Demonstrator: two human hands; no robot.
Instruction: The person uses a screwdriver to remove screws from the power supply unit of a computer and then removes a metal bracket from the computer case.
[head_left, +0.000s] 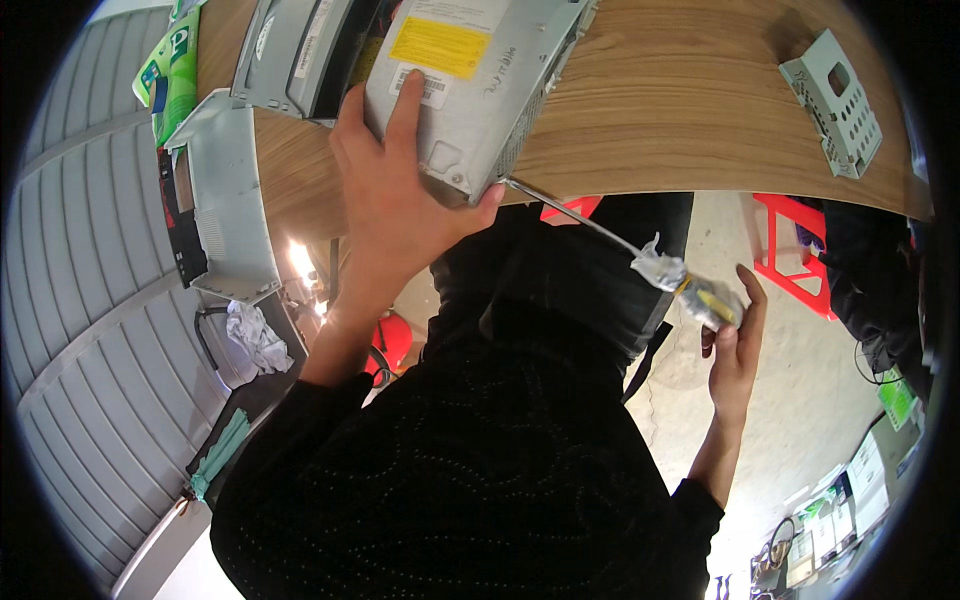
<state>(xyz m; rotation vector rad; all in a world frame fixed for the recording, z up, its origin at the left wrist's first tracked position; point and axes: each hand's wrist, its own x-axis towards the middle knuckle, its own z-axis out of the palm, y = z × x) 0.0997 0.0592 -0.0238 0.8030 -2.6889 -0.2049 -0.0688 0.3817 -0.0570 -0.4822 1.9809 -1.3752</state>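
Note:
My left hand (385, 205) grips the near end of a silver metal computer unit (480, 125) with a yellow label, its fingers spread over the top and its thumb at the near corner. The unit sits against an opened grey computer case (300, 60), partly cut off at the top of the view. My right hand (735, 360) is closed on a screwdriver (580, 217) whose handle is wrapped in clear plastic. The long shaft slants up to the left, and its tip meets the unit's near corner beside my left thumb. Whether it sits in a screw cannot be seen.
A perforated metal bracket (845, 115) stands on the wooden table (660, 110) at the right. On the left are a bent metal cover (230, 195) and a green packet (180, 80). Red stools (800, 265) stand below the table's near edge, which runs just before my body.

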